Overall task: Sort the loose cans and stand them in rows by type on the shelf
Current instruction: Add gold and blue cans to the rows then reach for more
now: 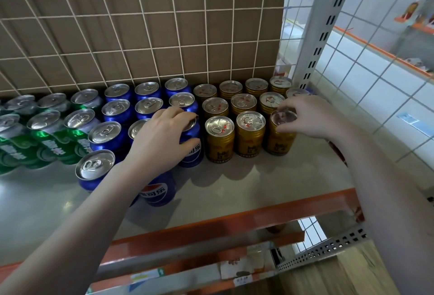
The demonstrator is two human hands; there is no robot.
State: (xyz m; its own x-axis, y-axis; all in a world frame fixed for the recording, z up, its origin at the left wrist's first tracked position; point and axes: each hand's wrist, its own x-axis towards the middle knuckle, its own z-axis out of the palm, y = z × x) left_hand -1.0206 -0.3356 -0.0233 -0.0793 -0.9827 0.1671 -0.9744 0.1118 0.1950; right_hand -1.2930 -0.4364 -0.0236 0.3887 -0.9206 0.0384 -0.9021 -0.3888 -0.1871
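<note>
Two hands work the shelf [246, 191]. Left hand [162, 137] grasps a blue can [191, 146]. Right hand [312, 116] pinches a gold can [279, 139] by its rim.

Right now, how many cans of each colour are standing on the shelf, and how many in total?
Green cans: 6 in view (the left picture edge may cut off more)
Blue cans: 11, one gripped by the left hand
Gold cans: 11, one held at its top by the right hand
Total: 28
</note>
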